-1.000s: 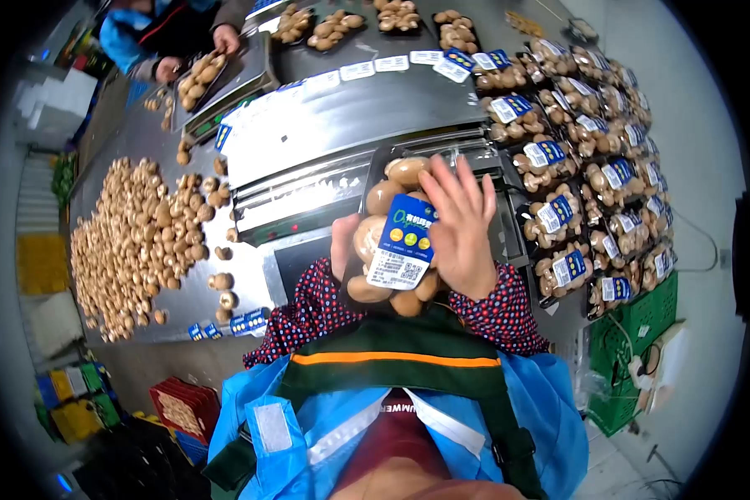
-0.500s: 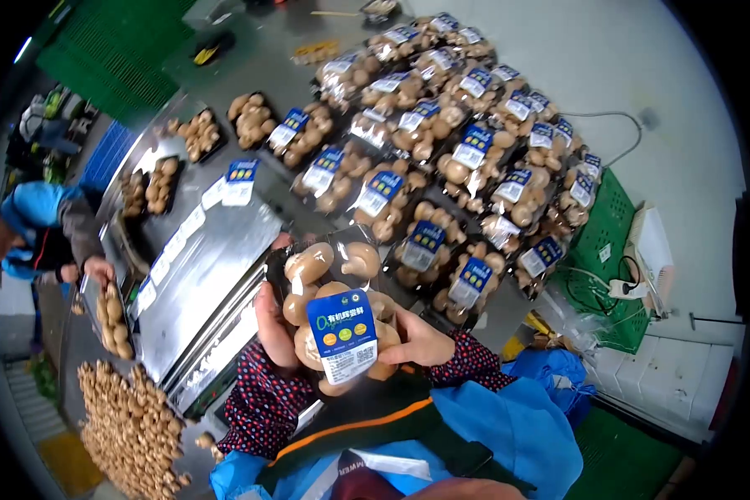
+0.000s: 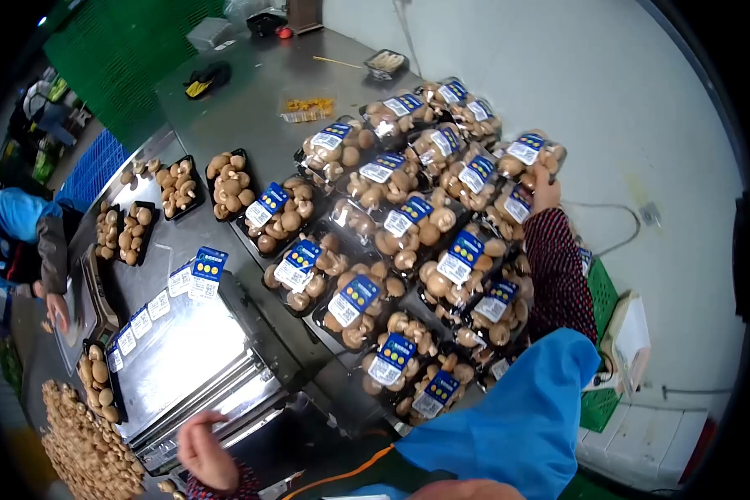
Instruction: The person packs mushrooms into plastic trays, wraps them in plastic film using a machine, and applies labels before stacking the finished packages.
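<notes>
One wrapped pack of mushrooms (image 3: 528, 148) is grasped by the right hand (image 3: 546, 192) at the upper right of the frame, near the wall (image 3: 608, 108). It could be tipped or sent sliding if the grip were loosened while its base was poorly supported by the rounded packs (image 3: 477, 175) crowded beside it; its contents could also be bruised by too hard a squeeze. The pack is seen just above the grip, its lower right end touched by the fingers. Nothing is held by the left hand (image 3: 207, 454), loosely curled at lower left near the metal machine (image 3: 200, 350).
</notes>
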Motion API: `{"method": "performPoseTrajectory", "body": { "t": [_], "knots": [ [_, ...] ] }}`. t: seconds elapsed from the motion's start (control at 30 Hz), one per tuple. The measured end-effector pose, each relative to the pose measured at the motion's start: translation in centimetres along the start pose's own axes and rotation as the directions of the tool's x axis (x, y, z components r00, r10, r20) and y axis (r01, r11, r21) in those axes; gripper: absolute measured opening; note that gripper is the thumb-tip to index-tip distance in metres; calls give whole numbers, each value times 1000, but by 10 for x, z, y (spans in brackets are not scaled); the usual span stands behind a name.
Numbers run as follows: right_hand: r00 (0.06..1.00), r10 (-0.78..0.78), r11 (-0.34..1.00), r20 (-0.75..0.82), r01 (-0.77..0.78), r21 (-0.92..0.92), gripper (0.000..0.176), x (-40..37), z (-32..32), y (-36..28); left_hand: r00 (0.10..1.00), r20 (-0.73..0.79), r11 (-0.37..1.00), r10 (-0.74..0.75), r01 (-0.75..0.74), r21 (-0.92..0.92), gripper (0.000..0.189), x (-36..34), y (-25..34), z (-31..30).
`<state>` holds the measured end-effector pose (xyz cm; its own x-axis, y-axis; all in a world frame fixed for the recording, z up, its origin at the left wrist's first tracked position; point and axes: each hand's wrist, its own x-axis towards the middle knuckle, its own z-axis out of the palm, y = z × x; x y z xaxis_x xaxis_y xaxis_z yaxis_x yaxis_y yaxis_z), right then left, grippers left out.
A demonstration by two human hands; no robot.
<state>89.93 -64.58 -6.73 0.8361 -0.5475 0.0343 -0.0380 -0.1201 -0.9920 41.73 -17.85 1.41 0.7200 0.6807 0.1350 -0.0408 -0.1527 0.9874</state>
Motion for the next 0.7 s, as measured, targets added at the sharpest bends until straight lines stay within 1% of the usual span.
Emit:
{"method": "performPoseTrajectory", "body": {
  "t": [0.03, 0.07, 0.1, 0.13, 0.17, 0.2, 0.23, 0.27, 0.3, 0.33, 0.37, 0.4, 0.43, 0.5, 0.53, 0.57, 0.6, 0.63, 0.67, 0.7],
  "knots": [
    [998, 42, 996, -43, -39, 80, 60, 20, 14, -2, 992, -129, 1000, -14, 15, 3, 23, 1, -2, -15],
    [997, 41, 993, -71, -33, 112, 63, 45, 22, 5, 983, -182, 997, -17, 30, 72, 24, 1, -3, -34],
    [994, 40, 989, -98, -26, 143, 66, 71, 30, 13, 950, -311, 998, -32, 50, 49, 26, -4, -13, -54],
    [995, 8, 995, -104, 3, 100, 64, 98, 42, 24, 916, -400, 998, -31, 54, 45, 28, -4, -15, -60],
    [997, -57, 998, -59, 55, -36, 62, 120, 54, 37, 864, -504, 997, -28, 60, 47, 29, -12, -16, -69],
    [983, -180, 939, 48, 186, -288, 61, 145, 65, 52, 832, -553, 996, -41, 77, 41, 27, -19, -22, -79],
    [934, -287, 781, 211, 356, -514, 59, 165, 75, 66, 774, -632, 995, -46, 94, 43, 26, -30, -28, -85],
    [870, -333, 635, 364, 492, -596, 57, 179, 94, 73, 708, -701, 987, -85, 159, 41, 26, -39, -28, -85],
    [805, -346, 519, 481, 591, -617, 56, 192, 116, 80, 673, -731, 991, -110, 129, -30, 28, -46, -27, -81],
    [747, -349, 436, 566, 664, -607, 54, 204, 143, 85, 579, -800, 978, -157, 206, -43, 31, -59, -26, -83],
    [709, -349, 373, 613, 705, -604, 52, 213, 164, 88, 529, -840, 975, -123, 220, -4, 31, -71, -25, -83],
    [689, -344, 324, 638, 725, -609, 51, 217, 182, 88, 474, -874, 960, -103, 278, 38, 29, -79, -21, -84],
    [680, -348, 282, 646, 733, -619, 49, 218, 190, 84, 487, -872, 954, -41, 280, 111, 28, -90, -28, -94],
    [664, -373, 220, 648, 742, -634, 46, 206, 194, 73, 428, -904, 962, 9, 242, 125, 27, -115, -40, -119],
    [647, -395, 196, 652, 752, -629, 44, 193, 194, 65, 362, -932, 961, 12, 255, 111, 27, -126, -47, -133],
    [626, -421, 184, 656, 767, -614, 42, 174, 194, 55, 290, -957, 952, 0, 292, 88, 26, -135, -54, -147],
    [595, -460, 190, 659, 791, -582, 41, 153, 195, 47, 228, -974, 955, -17, 290, 52, 25, -145, -58, -158],
    [549, -499, 197, 671, 825, -529, 39, 123, 200, 36, 202, -979, 972, -17, 231, 31, 24, -165, -76, -178],
    [508, -531, 223, 679, 856, -466, 38, 101, 204, 31, 102, -993, 975, -65, 217, -41, 23, -174, -79, -185],
    [461, -556, 248, 691, 886, -392, 36, 72, 202, 23, 24, -990, 979, -136, 160, -130, 23, -183, -85, -198]
  ]
}}
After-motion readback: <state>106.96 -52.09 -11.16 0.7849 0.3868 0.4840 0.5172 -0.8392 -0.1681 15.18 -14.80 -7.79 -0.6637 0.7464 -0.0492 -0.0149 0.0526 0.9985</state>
